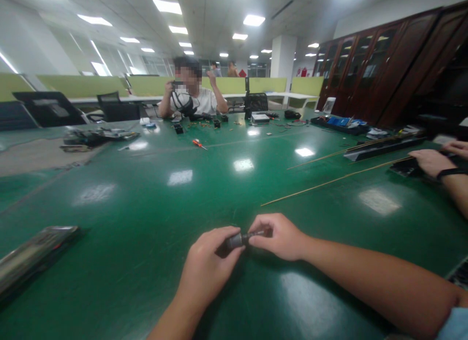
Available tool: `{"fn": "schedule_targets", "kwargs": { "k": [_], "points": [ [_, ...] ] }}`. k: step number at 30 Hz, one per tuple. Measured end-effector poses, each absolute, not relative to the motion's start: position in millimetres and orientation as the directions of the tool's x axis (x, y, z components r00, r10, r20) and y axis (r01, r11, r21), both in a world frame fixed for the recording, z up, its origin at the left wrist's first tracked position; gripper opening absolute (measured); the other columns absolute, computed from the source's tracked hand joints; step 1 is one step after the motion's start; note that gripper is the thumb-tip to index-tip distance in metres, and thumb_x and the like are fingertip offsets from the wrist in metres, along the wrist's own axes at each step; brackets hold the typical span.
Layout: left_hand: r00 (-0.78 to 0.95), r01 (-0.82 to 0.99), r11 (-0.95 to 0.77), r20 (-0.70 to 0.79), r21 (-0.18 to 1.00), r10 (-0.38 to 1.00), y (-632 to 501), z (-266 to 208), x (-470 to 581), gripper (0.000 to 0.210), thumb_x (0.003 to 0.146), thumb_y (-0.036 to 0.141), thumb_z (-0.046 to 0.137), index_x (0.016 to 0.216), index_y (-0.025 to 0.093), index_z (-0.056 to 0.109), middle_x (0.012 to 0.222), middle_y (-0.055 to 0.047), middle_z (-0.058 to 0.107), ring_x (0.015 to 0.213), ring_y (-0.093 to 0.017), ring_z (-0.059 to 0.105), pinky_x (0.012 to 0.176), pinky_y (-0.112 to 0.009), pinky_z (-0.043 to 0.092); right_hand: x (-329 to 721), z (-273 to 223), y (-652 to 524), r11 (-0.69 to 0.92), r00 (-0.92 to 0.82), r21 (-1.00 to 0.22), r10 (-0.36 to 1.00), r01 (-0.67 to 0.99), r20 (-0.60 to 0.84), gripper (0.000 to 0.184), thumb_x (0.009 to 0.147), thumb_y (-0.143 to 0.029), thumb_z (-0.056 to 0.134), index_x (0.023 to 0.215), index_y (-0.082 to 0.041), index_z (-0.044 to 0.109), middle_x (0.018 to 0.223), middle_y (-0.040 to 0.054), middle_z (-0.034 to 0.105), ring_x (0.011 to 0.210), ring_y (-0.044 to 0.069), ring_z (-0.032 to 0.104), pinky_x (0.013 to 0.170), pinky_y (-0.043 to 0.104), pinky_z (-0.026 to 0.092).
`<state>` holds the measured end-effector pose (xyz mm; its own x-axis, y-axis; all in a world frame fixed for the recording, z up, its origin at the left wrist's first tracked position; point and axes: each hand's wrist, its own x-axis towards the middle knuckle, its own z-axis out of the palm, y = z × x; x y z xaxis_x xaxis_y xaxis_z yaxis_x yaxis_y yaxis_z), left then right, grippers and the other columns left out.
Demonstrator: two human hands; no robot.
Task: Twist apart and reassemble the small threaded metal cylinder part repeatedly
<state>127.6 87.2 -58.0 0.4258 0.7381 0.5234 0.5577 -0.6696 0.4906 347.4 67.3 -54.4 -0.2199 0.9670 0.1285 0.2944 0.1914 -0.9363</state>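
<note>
Just above the green table (146, 242), a small dark cylindrical part (236, 240) with a grey band lies between my two hands. My left hand (210, 254) is closed round its wider end, thumb below and fingers above. At the narrower end, my right hand (280, 236) pinches the part between thumb and fingertips. Blur and my fingers hide both ends, so its exact kind cannot be told.
Thin golden rods (310, 188) reach across from the right, near another person's hands (431, 162). An orange screwdriver (198, 144) lies farther back. A person (197, 98) sits opposite behind scattered small parts. A long panel-like object (32, 257) lies at left.
</note>
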Motion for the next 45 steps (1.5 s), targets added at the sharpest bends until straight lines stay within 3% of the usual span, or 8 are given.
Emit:
{"fn": "schedule_targets", "kwargs": {
  "k": [33,45],
  "points": [
    [0.412,0.572,-0.661,0.526,0.485,0.744,89.4,-56.5,124.6,0.025,0.078,0.027,0.074,0.103,0.026,0.073,0.101,-0.004,0.077,0.09,-0.024,0.073,0.083,-0.038,0.061,344.5,-59.1,68.9,0.156,-0.213,-0.959,0.971,0.238,0.105,0.012,0.079,-0.025,0.07,0.084,-0.015,0.069,0.07,-0.0012,0.064,0.061,0.012,0.055,0.056,0.021,0.04],
    [0.395,0.579,-0.648,0.524,0.495,0.754,87.5,-56.1,125.0,0.027,0.077,0.025,0.076,0.103,0.028,0.072,0.101,-0.002,0.077,0.092,-0.024,0.073,0.084,-0.041,0.061,343.5,-55.6,68.6,0.196,-0.198,-0.935,0.97,0.295,0.141,0.008,0.079,-0.022,0.07,0.083,-0.015,0.069,0.07,-0.0009,0.065,0.063,0.012,0.058,0.057,0.021,0.041]
  ]
}}
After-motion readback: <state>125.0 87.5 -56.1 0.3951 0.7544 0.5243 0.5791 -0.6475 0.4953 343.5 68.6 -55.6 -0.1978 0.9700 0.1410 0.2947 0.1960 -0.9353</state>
